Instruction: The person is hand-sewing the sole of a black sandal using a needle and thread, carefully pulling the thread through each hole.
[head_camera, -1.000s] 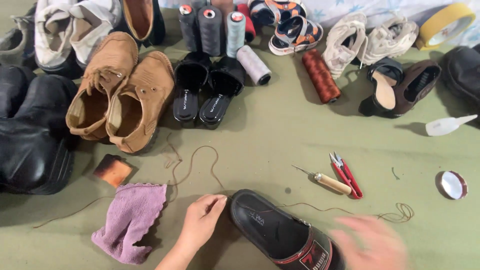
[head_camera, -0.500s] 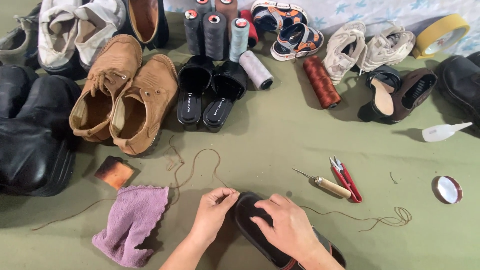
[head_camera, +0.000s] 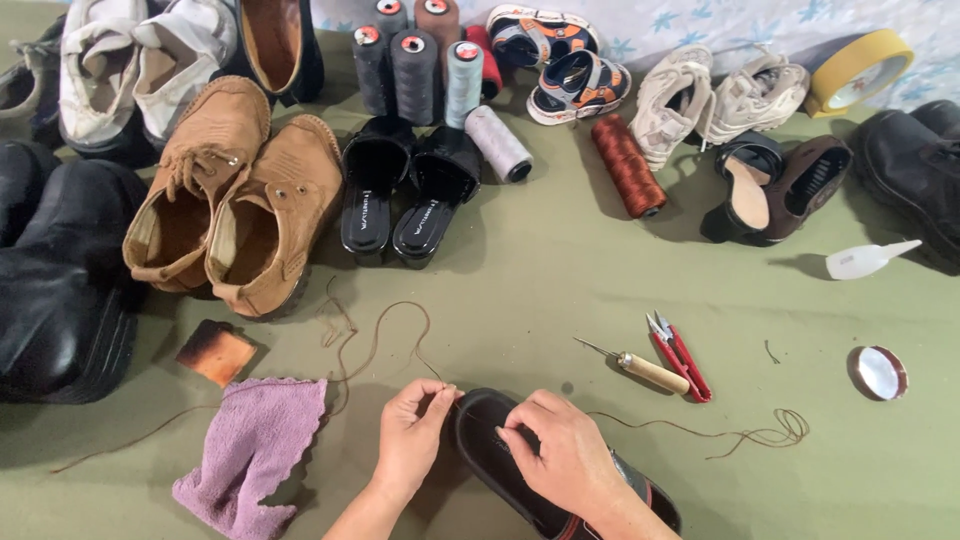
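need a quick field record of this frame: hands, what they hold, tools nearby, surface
left hand: pinches brown thread at the toe end of the black sandal
right hand: rests on the sandal, pressing it down
tools: wooden-handled awl and red thread snips lying right of the hands, untouched
cloth: pink towel left of the left hand
other: tan shoes, thread spools, white glue bottle, small round tin lid
surface: olive green cloth
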